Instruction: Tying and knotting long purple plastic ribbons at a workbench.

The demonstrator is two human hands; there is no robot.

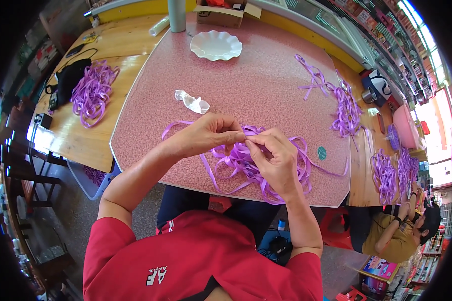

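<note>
A loose heap of purple ribbon (241, 163) lies at the near edge of the pink speckled table (150, 90), below both of my hands. My left hand (213, 134) is closed in a pinch, thumb and fingertips together on a bit of the ribbon. Right beside it, my right hand (275, 158) pinches the same ribbon, so the fingertips of both hands nearly meet. Loops of ribbon trail out to the left and right of the heap. What exactly sits between the fingertips is too small to make out.
A crumpled white tissue (192, 102) and a scalloped white plate (216, 45) lie farther back. More purple ribbon (345, 108) hangs at the table's right edge, and another pile (93, 90) is on the left wooden table. A co-worker (399, 233) sits at the right.
</note>
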